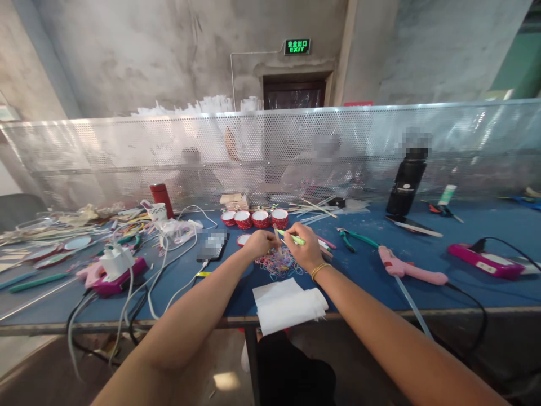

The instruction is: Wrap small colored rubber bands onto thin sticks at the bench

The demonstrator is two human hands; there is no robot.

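My right hand, a gold bracelet at its wrist, is closed around a light green marker. The marker points left, towards a small flat wooden stick that stands up from the fingers of my left hand. Whether the tip touches the stick I cannot tell. Beneath both hands spreads a pile of colourful rubber bands. Just behind them are stacks of red-and-white paper cups. A folded white cloth or paper lies at the table's front edge, between my forearms.
To the right are green-handled pliers, a pink glue gun, a magenta power strip and a black bottle. On the left lie a phone, white cables and another power strip. A perforated metal screen borders the back.
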